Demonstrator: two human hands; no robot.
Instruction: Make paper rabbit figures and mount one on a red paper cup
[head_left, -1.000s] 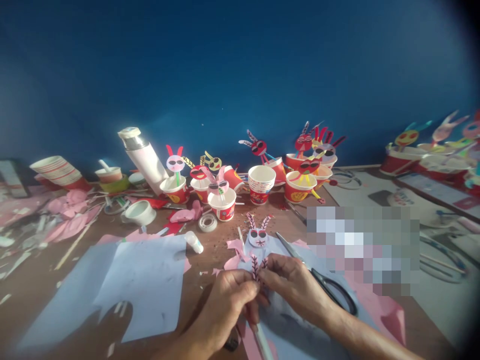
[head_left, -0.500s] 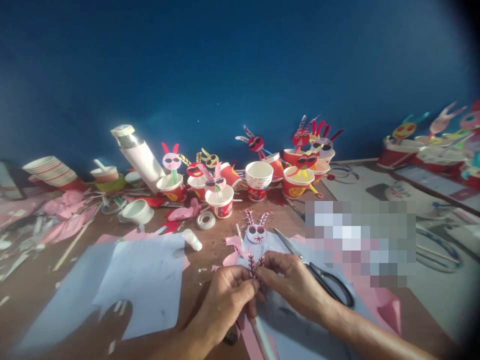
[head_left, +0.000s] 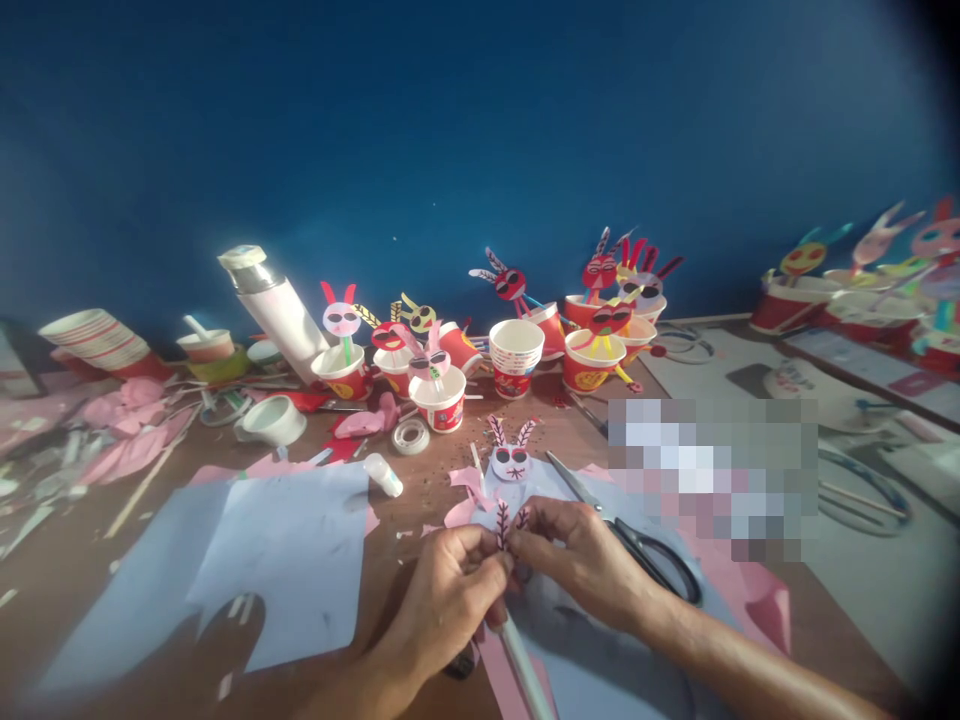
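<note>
Between my two hands are small paper ears [head_left: 502, 527] with dark branching lines. My left hand [head_left: 457, 590] pinches the lower end of the left ear between thumb and fingers. Fingertips of my right hand [head_left: 574, 550] are closed at the right ear, close beside the left hand. What joins the ears below is hidden by my fingers. Just beyond them a round paper face [head_left: 510, 461] with similar ears and dark eyes lies flat. A pale stick-like tube [head_left: 521, 665] extends down from below my hands.
Black-handled scissors [head_left: 637, 540] lie right of my hands. A glue bottle [head_left: 383, 475], tape roll [head_left: 410, 436] and white sheets [head_left: 300, 560] are to the left. Behind stand paper cups [head_left: 517, 350] with paper faces and a white flask [head_left: 277, 315].
Both hands stay at the ears with almost the same grip. The whole view has shifted slightly.
</note>
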